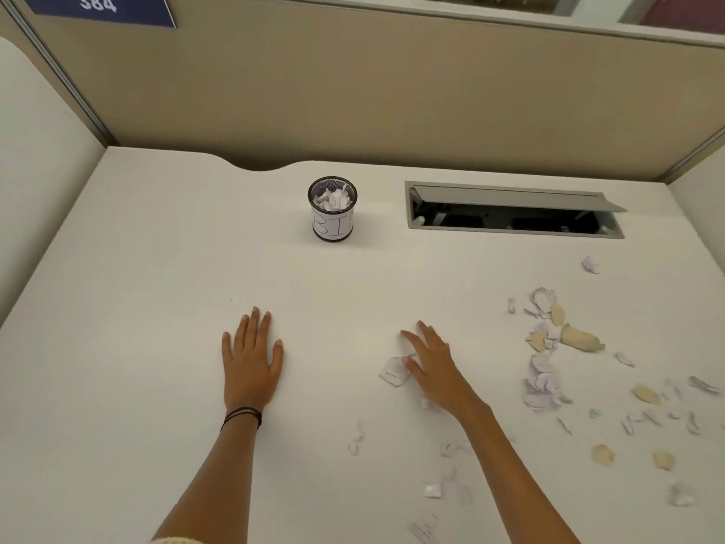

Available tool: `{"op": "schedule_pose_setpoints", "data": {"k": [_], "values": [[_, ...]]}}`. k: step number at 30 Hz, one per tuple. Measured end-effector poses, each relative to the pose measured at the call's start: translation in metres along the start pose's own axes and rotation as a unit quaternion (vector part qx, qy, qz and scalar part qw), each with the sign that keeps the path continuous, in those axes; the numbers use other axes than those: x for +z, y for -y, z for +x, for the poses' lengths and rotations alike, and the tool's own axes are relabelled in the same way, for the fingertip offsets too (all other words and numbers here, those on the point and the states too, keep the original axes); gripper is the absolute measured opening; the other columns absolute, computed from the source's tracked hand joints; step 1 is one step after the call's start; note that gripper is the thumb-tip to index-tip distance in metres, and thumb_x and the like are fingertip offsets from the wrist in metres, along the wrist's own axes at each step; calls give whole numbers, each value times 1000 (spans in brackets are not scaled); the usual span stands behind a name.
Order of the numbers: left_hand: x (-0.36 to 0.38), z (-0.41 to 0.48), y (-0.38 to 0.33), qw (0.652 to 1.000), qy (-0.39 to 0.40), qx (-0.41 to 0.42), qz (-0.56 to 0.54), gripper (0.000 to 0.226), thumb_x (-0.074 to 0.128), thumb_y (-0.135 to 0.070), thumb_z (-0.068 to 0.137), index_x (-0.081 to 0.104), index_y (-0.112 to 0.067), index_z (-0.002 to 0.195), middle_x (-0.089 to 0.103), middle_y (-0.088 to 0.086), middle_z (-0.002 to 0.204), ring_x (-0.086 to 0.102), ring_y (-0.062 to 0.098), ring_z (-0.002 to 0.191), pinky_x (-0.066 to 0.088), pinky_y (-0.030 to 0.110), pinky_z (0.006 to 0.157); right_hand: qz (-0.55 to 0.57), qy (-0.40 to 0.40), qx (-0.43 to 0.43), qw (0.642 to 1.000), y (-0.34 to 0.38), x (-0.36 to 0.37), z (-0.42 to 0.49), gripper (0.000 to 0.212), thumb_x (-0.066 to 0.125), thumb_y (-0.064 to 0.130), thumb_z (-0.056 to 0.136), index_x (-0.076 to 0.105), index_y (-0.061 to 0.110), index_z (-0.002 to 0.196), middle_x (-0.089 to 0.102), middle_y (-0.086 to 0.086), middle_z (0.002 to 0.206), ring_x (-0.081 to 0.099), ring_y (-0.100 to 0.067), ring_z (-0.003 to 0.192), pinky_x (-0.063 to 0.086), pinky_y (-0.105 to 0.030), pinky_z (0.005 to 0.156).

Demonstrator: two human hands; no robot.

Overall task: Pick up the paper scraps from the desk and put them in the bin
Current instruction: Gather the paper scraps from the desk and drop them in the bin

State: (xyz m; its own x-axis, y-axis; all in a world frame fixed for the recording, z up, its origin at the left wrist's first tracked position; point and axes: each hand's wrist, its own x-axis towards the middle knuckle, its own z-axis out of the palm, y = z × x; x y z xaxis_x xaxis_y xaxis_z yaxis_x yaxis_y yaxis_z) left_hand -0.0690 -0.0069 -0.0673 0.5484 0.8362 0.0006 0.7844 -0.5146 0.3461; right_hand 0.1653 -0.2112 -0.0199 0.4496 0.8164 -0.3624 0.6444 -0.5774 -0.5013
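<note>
A small black mesh bin [332,209] with a white paper label stands at the back middle of the white desk [157,268]; crumpled paper shows inside it. My left hand [251,355] lies flat on the desk, fingers apart, holding nothing. My right hand [431,361] rests open on the desk, its thumb touching a white paper scrap [392,371]. Many white and tan paper scraps [545,347] lie scattered over the right side of the desk, with several more [431,490] near the front beside my right forearm.
An open cable hatch [514,214] with a raised grey lid is set into the desk behind the scraps, right of the bin. Beige partition walls [353,92] close off the back and sides. A blue sign [98,5] hangs at the top left.
</note>
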Motion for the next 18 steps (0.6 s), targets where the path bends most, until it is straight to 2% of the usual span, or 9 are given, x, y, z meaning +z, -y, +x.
{"op": "schedule_pose_setpoints", "data": {"k": [2,5,6,8,9,11,12,14,18], "values": [[0,5,0,1000,-1,2,-1,63,17,-44,91,29,-17,147,21,1,155,18,18,143,4,43,116,-19,22,-19,999,12,13,-20,52,29,42,97,21,25,145,-2,-3,158,-6,-19,146,0,-43,117],[2,3,0,1000,1,8,-2,64,15,-43,91,28,-16,147,21,3,155,18,20,143,4,45,115,-43,25,-39,998,22,33,-42,75,10,62,82,24,24,145,-2,-2,158,-4,-19,146,2,-36,117],[2,2,0,1000,2,10,-1,65,15,-44,91,28,-16,147,21,3,156,17,20,143,3,45,115,-36,4,-45,998,24,41,-48,69,14,58,86,27,23,144,1,-3,157,-2,-20,146,5,-33,116],[1,2,0,1000,4,9,-3,65,14,-44,90,27,-15,147,20,4,156,17,21,143,4,45,116,5,-45,-42,998,30,56,-57,43,35,27,98,37,21,140,12,-3,156,5,-19,144,17,-26,112],[1,0,0,1000,6,8,-3,66,13,-43,90,28,-14,147,21,5,156,18,21,143,5,46,116,17,-64,-40,997,32,63,-61,43,42,11,97,39,19,139,15,-3,155,6,-18,143,22,-26,112],[3,-7,-1,1000,8,8,-1,66,13,-43,90,27,-14,147,20,5,156,18,22,143,7,45,116,17,-60,-34,997,36,70,-69,50,41,0,96,33,18,142,13,-3,156,2,-14,142,27,-30,115],[4,-13,-2,1000,8,8,-1,65,13,-43,91,27,-14,148,20,5,156,18,22,143,7,45,116,16,-44,-24,999,37,71,-73,49,37,3,98,30,19,143,13,-1,156,4,-12,144,26,-31,116],[6,-26,-3,1000,8,9,-4,64,14,-42,91,27,-14,148,20,5,156,18,22,143,8,44,116,38,-37,-13,999,41,67,-79,42,35,18,100,32,21,142,23,4,153,20,-10,141,27,-27,112],[9,-51,-7,1000,5,5,-1,61,18,-40,93,28,-13,147,22,5,155,21,23,142,13,45,116,-36,-91,-80,992,43,64,-84,31,37,30,99,46,27,129,45,12,128,46,-6,120,32,-18,91]]}}
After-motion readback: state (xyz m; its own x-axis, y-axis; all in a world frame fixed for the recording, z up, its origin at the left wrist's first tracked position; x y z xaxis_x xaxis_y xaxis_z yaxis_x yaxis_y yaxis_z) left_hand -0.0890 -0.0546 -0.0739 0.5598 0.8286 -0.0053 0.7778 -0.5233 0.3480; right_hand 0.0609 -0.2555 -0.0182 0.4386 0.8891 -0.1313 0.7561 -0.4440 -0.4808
